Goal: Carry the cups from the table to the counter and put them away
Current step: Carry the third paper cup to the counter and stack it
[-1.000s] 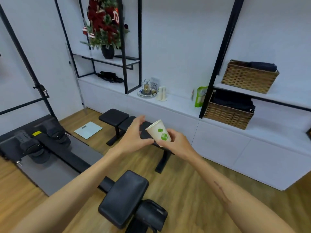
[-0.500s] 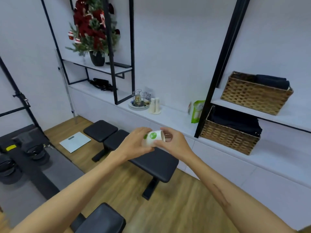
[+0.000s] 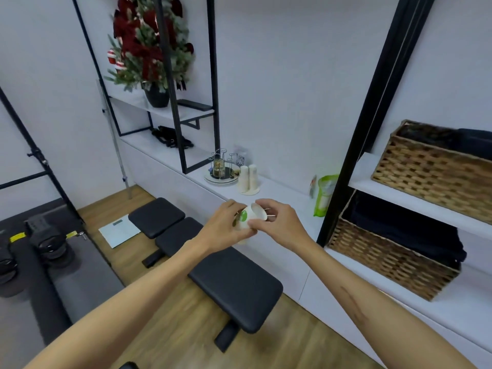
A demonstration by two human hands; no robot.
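Observation:
A white paper cup (image 3: 249, 216) with green spots lies on its side between my two hands, its mouth turned to the right. My left hand (image 3: 223, 228) wraps its base and side. My right hand (image 3: 279, 222) pinches its rim from the right. Both hands hold it in the air above the far end of a black padded bench (image 3: 234, 283). Beyond them runs the white counter (image 3: 282, 190), where two stacks of upside-down white cups (image 3: 248, 177) stand beside a round tray with a wire rack (image 3: 221, 170).
A green pouch (image 3: 323, 195) leans by a black post (image 3: 372, 123). Wicker baskets (image 3: 386, 251) with dark cloth fill the right shelves. A potted red-and-green tree (image 3: 151, 49) stands on the upper left shelf. A scale (image 3: 119, 232) and gym gear lie on the wooden floor.
The cup went from upright in my right hand to tipped on its side held by both hands. I have moved closer to the counter; the bench now lies under my arms.

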